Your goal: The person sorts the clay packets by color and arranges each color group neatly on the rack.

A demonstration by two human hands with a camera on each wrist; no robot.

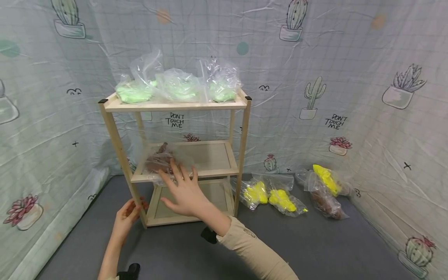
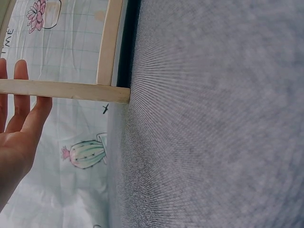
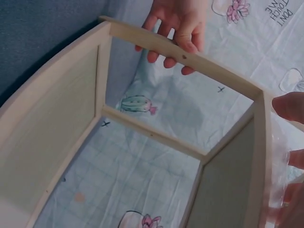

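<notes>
A light wooden three-tier shelf rack (image 1: 178,107) stands ahead. My left hand (image 1: 126,217) grips its front left post (image 1: 117,144) low down; in the right wrist view the left thumb and fingers (image 3: 187,42) lie around that post. On the left of the middle tier lies a clear plastic bag with a brown lump (image 1: 157,160) inside. With fingers spread, my right hand (image 1: 187,198) rests against the front of this bag. The right fingertips (image 3: 289,107) show at the edge of the right wrist view, beside the tier's rim and the clear plastic.
Three clear bags with pale green lumps (image 1: 182,91) sit on the top tier. On the grey floor right of the rack lie bags with yellow lumps (image 1: 281,200) and a bag with a brown lump (image 1: 327,202). A printed cactus curtain (image 1: 273,77) hangs behind and around.
</notes>
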